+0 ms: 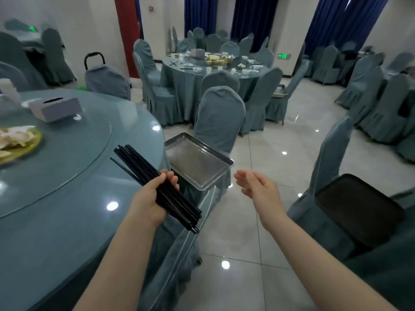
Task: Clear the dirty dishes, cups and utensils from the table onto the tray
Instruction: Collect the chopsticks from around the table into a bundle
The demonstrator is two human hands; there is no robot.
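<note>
Left hand [150,199] grips black chopsticks [143,168] beside metal tray [221,173].

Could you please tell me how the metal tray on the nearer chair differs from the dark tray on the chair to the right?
The metal tray is shiny silver and reflects the room; the dark tray is matte black. The metal tray lies just beyond the left hand gripping the black chopsticks; the dark tray sits further right. Both are rectangular, hold nothing and rest on covered chairs.

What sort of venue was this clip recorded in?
Most likely a restaurant banquet hall: several round tables with blue-grey cloths and glass turntables, matching fabric-covered chairs, and a far table of used white dishes. The left hand grips black chopsticks beside a steel tray.
</note>
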